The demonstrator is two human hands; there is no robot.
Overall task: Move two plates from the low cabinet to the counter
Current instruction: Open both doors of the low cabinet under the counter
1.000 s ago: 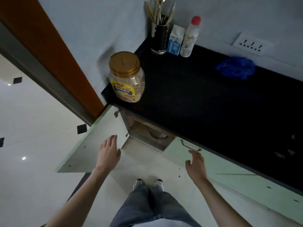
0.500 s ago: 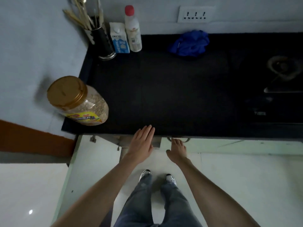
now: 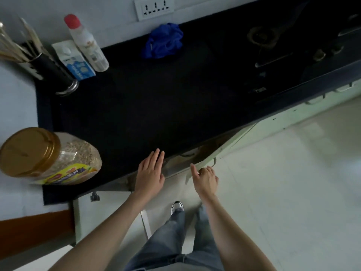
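My left hand is flat and open at the black table edge; my right hand seems half curled on the cabinet door, holding nothing.

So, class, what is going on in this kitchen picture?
A person stands at a black counter, seen from above. Both hands are empty: the left hand is spread flat at the counter's front edge, and the right hand reaches to the top edge of a pale green cabinet door that stands ajar. No plates are visible yet, on the counter or in the cabinet. A gold-lidded jar sits at the counter's left corner.
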